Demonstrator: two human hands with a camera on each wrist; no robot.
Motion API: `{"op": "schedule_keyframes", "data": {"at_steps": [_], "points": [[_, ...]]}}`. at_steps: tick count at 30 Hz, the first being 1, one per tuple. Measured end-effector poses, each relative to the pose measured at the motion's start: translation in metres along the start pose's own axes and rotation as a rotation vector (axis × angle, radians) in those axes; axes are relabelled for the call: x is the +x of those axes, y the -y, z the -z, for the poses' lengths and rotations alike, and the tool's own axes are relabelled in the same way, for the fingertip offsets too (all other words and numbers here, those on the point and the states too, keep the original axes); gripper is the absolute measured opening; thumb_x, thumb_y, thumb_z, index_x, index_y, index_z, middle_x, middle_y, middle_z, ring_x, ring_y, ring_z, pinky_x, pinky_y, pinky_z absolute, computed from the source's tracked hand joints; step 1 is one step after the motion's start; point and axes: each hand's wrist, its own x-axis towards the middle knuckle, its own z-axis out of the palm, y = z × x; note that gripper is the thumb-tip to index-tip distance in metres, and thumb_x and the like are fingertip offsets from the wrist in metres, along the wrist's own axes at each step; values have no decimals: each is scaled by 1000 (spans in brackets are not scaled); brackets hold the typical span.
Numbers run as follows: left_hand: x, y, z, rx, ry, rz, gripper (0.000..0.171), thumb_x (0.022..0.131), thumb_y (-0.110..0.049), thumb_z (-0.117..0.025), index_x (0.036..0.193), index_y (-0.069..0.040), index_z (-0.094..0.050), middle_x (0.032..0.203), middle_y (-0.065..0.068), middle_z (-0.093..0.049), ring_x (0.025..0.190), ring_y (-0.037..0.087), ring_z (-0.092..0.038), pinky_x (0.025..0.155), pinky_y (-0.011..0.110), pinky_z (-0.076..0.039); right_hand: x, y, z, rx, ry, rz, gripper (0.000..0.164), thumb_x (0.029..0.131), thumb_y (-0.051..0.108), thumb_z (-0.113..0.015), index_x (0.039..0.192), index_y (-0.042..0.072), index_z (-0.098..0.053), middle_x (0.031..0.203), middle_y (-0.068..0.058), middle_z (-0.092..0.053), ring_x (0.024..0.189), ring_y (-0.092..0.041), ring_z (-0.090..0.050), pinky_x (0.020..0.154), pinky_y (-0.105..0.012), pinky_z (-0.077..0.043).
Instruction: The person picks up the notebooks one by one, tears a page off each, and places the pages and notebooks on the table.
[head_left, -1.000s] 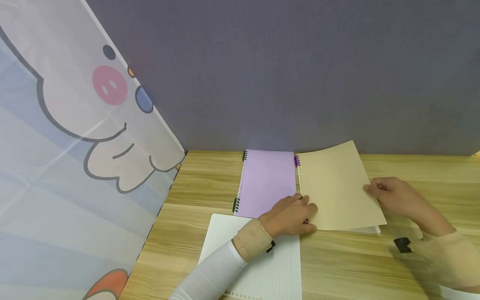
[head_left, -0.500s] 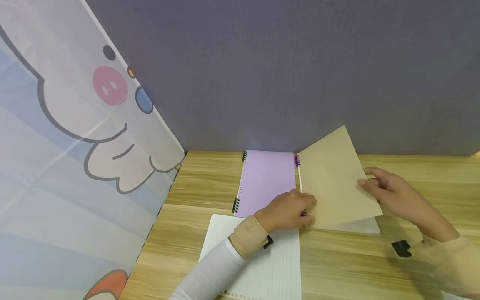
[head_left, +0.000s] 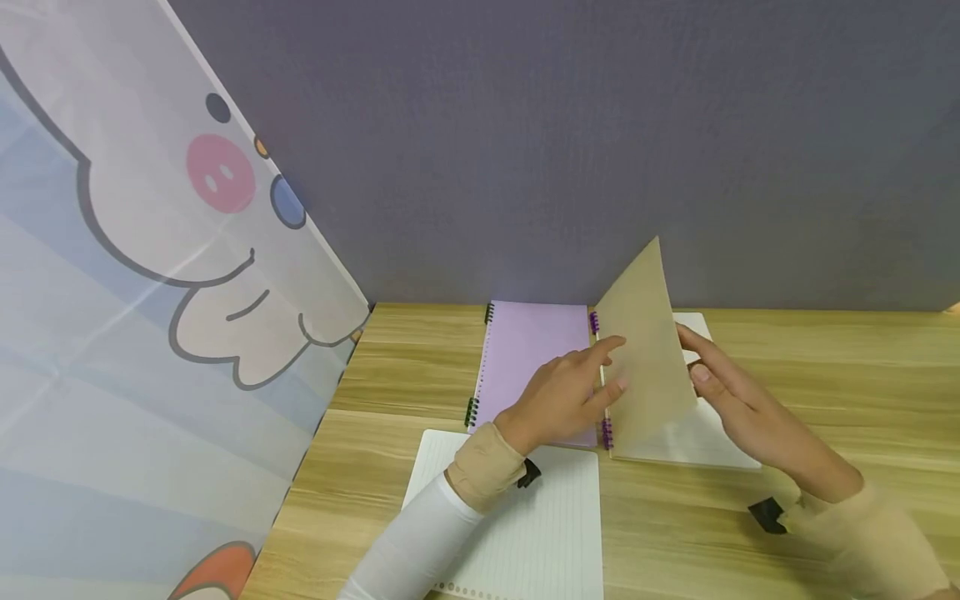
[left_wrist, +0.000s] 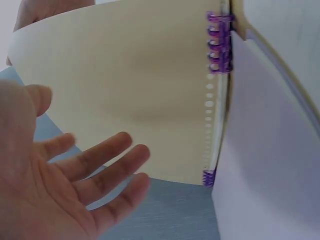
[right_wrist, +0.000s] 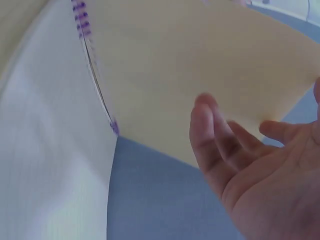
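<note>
A spiral notebook with a tan cover [head_left: 637,358] and purple rings [head_left: 607,433] lies at the table's back. Its cover stands raised on the ring side, above white pages [head_left: 712,437]. Over the rings hovers my left hand [head_left: 558,396], fingers spread and holding nothing; the left wrist view shows them apart from the cover [left_wrist: 150,85]. My right hand [head_left: 750,408] is at the cover's free edge, its fingers against the underside. In the right wrist view those fingers [right_wrist: 204,125] are extended, with one fingertip seeming to touch the cover.
A lilac notebook [head_left: 532,350] with green rings [head_left: 471,412] lies just left of the tan one. Nearer me is a loose lined sheet [head_left: 540,533] with punched holes. A grey panel [head_left: 570,150] rises behind the table, and a cartoon-printed sheet [head_left: 135,333] hangs at left.
The tan cover has swung up and leftward from nearly flat, exposing white pages. My right hand moved left with it, its pinch loosened. My left hand lifted off the notebook's ring edge.
</note>
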Motion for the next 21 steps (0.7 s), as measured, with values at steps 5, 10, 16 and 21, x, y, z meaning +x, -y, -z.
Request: {"op": "schedule_keyframes", "data": {"at_steps": [5, 10, 16, 21], "points": [[2, -6, 11, -43, -117, -30, 51, 98, -44, -30, 146, -31, -17, 122, -1, -54, 102, 10, -53, 79, 26, -40, 1, 5, -20, -21, 17, 64, 57, 97, 9, -34, 148, 23, -12, 143, 4, -30, 114, -13, -42, 84, -30, -39], [2, -8, 22, -82, -170, -3, 48, 98, -43, -30, 145, -38, -19, 119, -8, -52, 99, 5, -50, 76, 24, -40, 5, 6, -38, -43, 44, 143, 62, 94, 8, -42, 148, 20, -13, 149, 0, -18, 121, -13, -36, 85, -28, -37], [2, -2, 36, -84, -205, 68, 46, 98, -46, -28, 143, -38, -25, 105, -9, -52, 88, 0, -48, 66, 22, -38, 1, 1, -50, -122, 105, 140, 59, 95, 17, -45, 147, 22, -19, 151, 1, -13, 125, -16, -34, 90, -34, -36], [2, 7, 48, -118, -223, 129, 43, 97, -49, -29, 137, -36, -37, 99, -13, -54, 85, -1, -50, 68, 23, -39, -5, -1, -56, -248, 159, 116, 55, 95, 28, -46, 146, 29, -23, 151, 2, -11, 133, -20, -22, 94, -45, -30]]}}
